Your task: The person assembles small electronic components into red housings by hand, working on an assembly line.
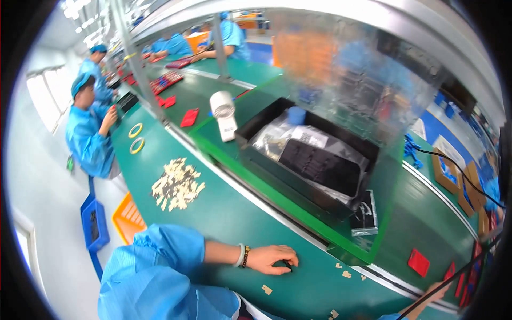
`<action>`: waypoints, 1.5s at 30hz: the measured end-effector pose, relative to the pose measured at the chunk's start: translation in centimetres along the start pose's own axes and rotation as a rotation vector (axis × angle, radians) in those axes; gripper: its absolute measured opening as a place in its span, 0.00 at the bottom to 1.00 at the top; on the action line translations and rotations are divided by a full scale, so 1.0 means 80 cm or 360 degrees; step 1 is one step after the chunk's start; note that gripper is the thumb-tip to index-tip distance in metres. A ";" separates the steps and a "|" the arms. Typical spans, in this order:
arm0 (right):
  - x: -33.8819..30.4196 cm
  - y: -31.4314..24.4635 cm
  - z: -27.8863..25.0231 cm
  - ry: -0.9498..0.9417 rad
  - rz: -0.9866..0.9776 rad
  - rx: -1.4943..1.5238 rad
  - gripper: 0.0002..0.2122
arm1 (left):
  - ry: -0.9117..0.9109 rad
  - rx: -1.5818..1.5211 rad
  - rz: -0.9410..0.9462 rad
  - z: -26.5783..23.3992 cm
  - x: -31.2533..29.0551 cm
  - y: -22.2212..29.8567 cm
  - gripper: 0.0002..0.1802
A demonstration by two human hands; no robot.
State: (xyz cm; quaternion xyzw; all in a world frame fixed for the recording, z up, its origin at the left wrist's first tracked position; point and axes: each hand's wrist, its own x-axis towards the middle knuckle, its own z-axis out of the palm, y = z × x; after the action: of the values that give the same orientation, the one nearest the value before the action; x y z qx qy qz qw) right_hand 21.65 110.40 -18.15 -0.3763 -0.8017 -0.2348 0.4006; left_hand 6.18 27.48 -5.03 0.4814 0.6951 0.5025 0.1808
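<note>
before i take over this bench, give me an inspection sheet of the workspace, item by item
Surface: green worktop, with things spread over it.
Job's things: small black object; pile of pale pieces; a loose pale piece, with others scattered nearby.
Clutter: black tray holding clear bags and a dark panel; red case; yellow tape roll beside another.
Hands: left hand curled around the small black object; what seems the right hand at lower right, grip unclear.
Cables: thin black cable at right.
Surroundings: co-workers in blue; orange basket at left.
</note>
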 end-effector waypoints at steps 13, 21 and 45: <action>0.012 -0.228 -0.184 -0.0759 -0.0006 0.0091 0.18 | 0.0026 0.0084 -0.0135 0.000 -0.020 0.006 0.17; -0.105 -0.321 -0.500 -0.0066 -0.0480 0.0892 0.13 | -0.0063 -0.0485 -0.0074 -0.006 -0.006 -0.020 0.29; -0.237 -0.664 -0.837 -0.0645 -0.0817 0.1971 0.09 | 0.0062 0.0267 -0.0134 -0.113 -0.205 0.114 0.40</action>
State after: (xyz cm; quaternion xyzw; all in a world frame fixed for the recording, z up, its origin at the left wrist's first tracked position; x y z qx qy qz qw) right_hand 18.32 24.94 0.43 0.0860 -0.9104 0.2529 0.3159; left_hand 11.74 9.11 3.03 0.4554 0.7576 0.4437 0.1473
